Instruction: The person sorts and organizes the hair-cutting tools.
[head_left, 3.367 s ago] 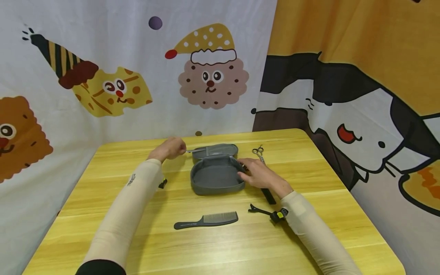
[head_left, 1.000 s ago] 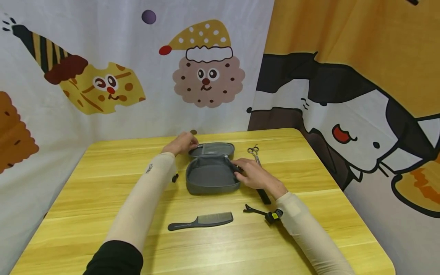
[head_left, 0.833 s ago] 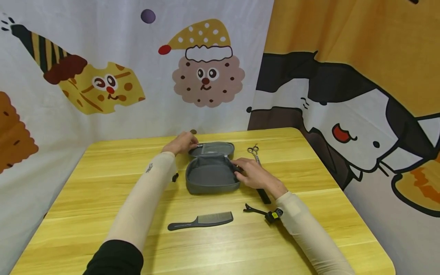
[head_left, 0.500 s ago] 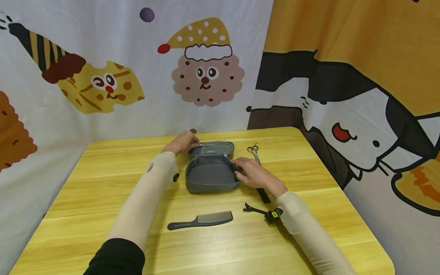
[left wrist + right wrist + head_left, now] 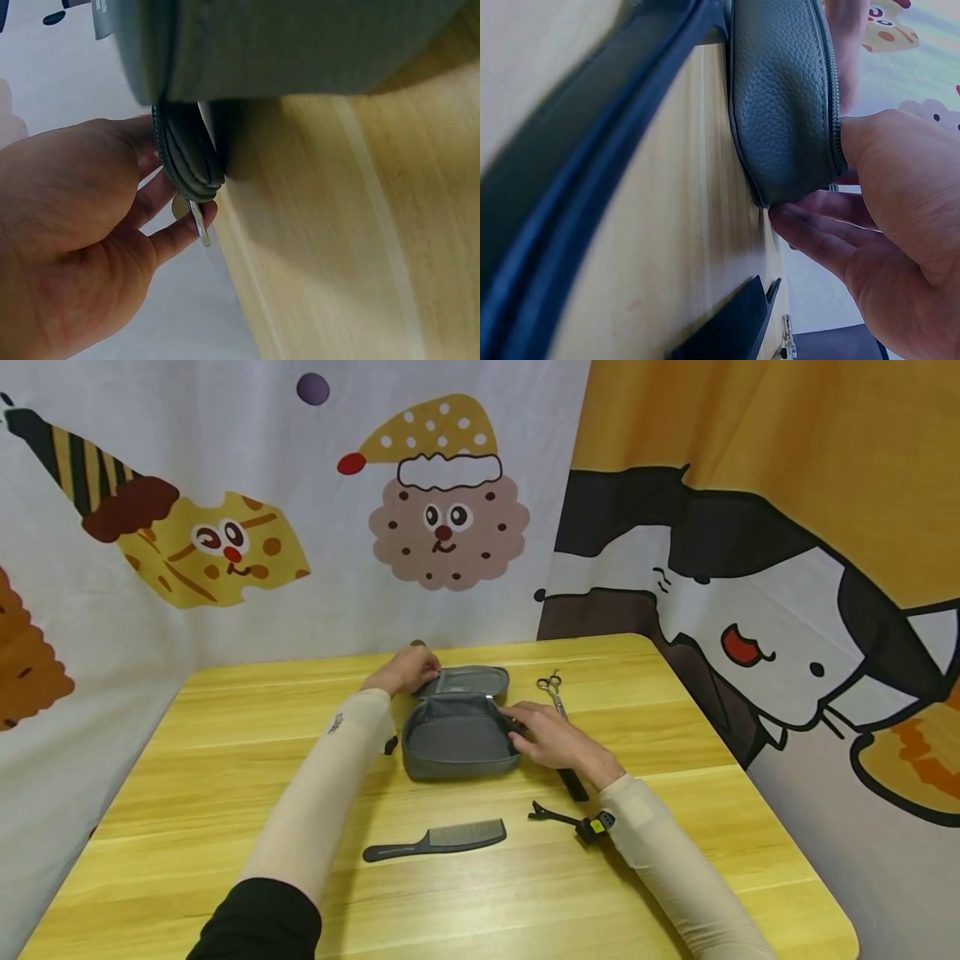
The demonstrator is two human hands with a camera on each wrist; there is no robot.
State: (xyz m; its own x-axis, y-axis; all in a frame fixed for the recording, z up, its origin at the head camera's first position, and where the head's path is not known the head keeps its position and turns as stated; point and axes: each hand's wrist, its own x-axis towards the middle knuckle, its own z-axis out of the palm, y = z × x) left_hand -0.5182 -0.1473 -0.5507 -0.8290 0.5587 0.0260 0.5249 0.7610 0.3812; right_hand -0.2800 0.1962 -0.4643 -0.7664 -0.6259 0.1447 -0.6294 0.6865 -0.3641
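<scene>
A grey zip case (image 5: 461, 768) stands unfolded on the table, its lid (image 5: 472, 679) laid back behind it. My left hand (image 5: 405, 670) is at the lid's left edge. In the left wrist view, its fingers pinch the metal zipper pull (image 5: 199, 223) at the end of the lid's zip. My right hand (image 5: 555, 739) grips the right wall of the case. The right wrist view shows its thumb over the zipped rim and its fingers at the leathery side wall (image 5: 784, 105). The bottom of the case shows bare.
A dark comb (image 5: 435, 841) lies in front of the case. Scissors (image 5: 552, 689) lie to its right, with a flat black item (image 5: 573, 785) partly under my right hand. Near my right wrist is a black clip (image 5: 551, 812). A patterned curtain (image 5: 450, 618) hangs behind the table.
My left hand has moved right, closer in to the lid's left edge, and the silver strip beside its fingers is now covered. My right hand has stayed on the case's wall.
</scene>
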